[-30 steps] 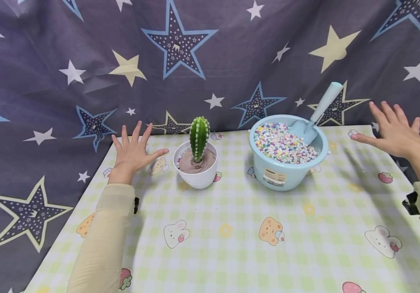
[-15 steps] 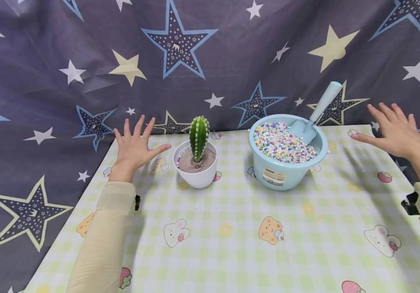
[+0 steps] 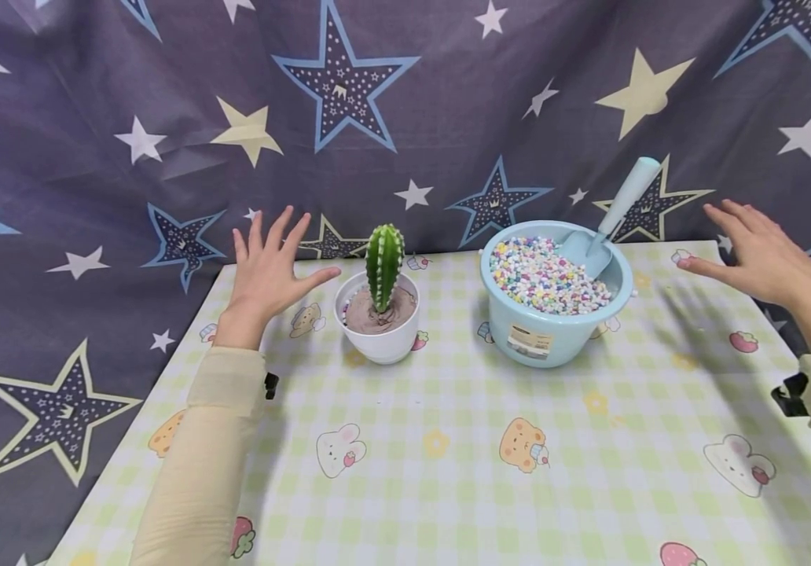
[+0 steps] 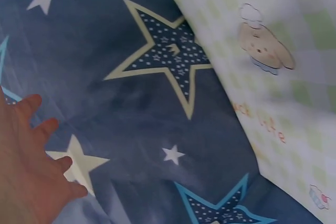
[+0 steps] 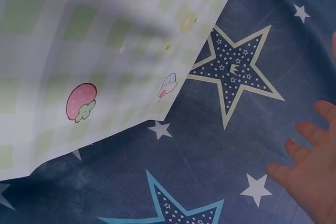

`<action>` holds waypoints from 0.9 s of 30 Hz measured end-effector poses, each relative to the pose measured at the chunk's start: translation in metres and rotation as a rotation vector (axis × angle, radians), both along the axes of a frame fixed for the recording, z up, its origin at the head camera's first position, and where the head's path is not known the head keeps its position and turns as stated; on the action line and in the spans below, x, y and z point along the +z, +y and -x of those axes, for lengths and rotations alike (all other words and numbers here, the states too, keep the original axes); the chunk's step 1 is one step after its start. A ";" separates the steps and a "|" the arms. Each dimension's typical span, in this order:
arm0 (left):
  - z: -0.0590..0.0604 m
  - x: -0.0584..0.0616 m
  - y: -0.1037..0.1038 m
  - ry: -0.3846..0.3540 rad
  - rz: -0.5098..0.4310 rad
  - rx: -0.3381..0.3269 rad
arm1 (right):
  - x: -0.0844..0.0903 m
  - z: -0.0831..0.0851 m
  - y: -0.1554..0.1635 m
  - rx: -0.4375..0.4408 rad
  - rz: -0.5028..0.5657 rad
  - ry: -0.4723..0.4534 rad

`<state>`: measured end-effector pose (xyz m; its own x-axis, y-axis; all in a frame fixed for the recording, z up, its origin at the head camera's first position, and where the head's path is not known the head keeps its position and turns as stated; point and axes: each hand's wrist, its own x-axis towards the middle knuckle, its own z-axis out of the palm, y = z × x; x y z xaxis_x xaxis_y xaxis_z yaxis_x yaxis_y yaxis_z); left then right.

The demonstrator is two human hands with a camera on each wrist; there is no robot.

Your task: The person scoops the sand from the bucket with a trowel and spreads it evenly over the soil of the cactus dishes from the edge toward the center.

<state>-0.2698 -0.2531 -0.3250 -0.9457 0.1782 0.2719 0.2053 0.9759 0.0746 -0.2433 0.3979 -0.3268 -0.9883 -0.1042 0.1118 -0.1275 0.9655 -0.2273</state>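
Note:
A green cactus point(image 3: 384, 266) stands in a white pot point(image 3: 378, 318) of brown soil on the checked tablecloth point(image 3: 448, 440). My left hand point(image 3: 269, 271) hovers just left of the pot, fingers spread, holding nothing. To the right sits a light blue bowl point(image 3: 557, 326) full of coloured pebbles point(image 3: 543, 279), with a blue scoop point(image 3: 607, 224) leaning in it. My right hand point(image 3: 759, 251) floats open near the table's far right corner, well right of the bowl. Both wrist views show spread fingers point(image 4: 31, 166) point(image 5: 307, 174) over star cloth.
A dark star-patterned cloth point(image 3: 377, 102) hangs behind and drapes past the table's left and right edges. The near half of the tablecloth carries only printed bears, rabbits and strawberries.
My left hand has risen and drifted slightly right, closer to the cactus pot. The right hand has lifted a little. Pot, bowl and scoop have not moved.

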 end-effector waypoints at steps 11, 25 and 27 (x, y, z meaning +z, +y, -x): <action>-0.010 0.022 0.023 0.077 -0.050 -0.098 | -0.001 -0.001 -0.003 0.020 0.001 0.019; -0.031 0.046 0.062 0.180 -0.112 -0.251 | -0.002 -0.001 -0.008 0.041 0.010 0.027; -0.034 0.047 0.067 0.194 -0.121 -0.271 | -0.003 -0.001 -0.009 0.048 0.014 0.034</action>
